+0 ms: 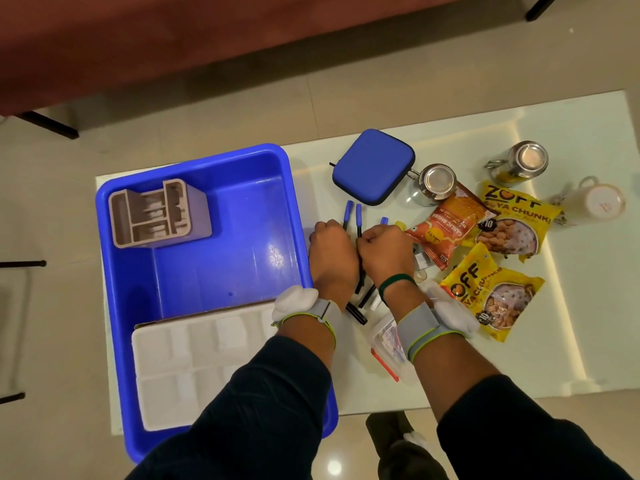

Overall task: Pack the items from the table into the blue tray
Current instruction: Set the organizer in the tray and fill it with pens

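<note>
The blue tray (pixel 242 161) stands on the left of the white table and holds a grey organiser (pixel 157 213) and a white moulded insert (pixel 194 355). Just right of the tray, several black pens with blue caps (pixel 358 220) lie on the table. My left hand (pixel 332 254) is closed over one or more pens, and my right hand (pixel 386 252) is closed over others. Pen ends stick out above and below both fists. A blue zip case (pixel 374 166) lies behind the pens.
Right of my hands lie an orange snack packet (pixel 446 226), two yellow soya chunk packets (pixel 512 220) (pixel 491 292), two steel tins (pixel 438 183) (pixel 526 161) and a clear jar (pixel 601 202). A clear box with a red clip (pixel 386 344) sits under my right wrist.
</note>
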### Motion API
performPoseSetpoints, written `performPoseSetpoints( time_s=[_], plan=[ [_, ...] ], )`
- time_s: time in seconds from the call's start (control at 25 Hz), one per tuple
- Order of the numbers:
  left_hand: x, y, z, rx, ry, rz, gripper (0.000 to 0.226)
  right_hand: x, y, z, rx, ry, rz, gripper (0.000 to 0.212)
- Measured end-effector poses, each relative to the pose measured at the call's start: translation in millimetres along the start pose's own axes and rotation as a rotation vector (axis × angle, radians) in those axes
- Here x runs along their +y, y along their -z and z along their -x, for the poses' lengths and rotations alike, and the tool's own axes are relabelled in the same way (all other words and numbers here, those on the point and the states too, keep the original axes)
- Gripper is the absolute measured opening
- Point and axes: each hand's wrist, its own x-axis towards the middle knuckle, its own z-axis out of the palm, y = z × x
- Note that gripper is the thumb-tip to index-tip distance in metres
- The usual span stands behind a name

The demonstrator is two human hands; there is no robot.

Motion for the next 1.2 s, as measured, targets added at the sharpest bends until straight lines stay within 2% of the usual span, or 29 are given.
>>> performPoseSetpoints(
  time_s=[0.24,0.4,0.48,0.56,0.68,0.8,0.92,1.04,1.2],
  plan=[
    [1,6,3,-0.074,-0.003,0.026,0.016,0,1,3,0.039,0.008,-0.118,0.011],
    [1,26,14,-0.073,0.09,0.373,0.015,-3,7,12,0.058,0.054,-0.338,0.012],
    [-6,49,22,0.007,0.072,0.505,0.016,-16,13,20,0.042,0.109,-0.417,0.024],
    [-25,82,28,0.134,0.058,0.64,0.015,-38,16,31,0.04,0.211,-0.39,0.029],
    [-74,134,27,0.368,0.084,0.789,0.007,-85,8,47,-0.034,0.331,-0.436,0.023],
    [-152,189,10,0.579,0.139,0.873,0.025,-158,-34,65,-0.174,0.459,-0.472,0.021],
    [-218,223,-10,0.682,0.152,0.912,0.017,-231,-84,79,-0.24,0.612,-0.42,0.019],
    [-266,236,-40,0.642,0.191,0.939,0.016,-282,-124,84,-0.216,0.698,-0.305,0.019],
    [-311,233,-80,0.508,0.189,0.881,0.018,-311,-177,84,-0.18,0.65,-0.286,0.016]
  ],
)
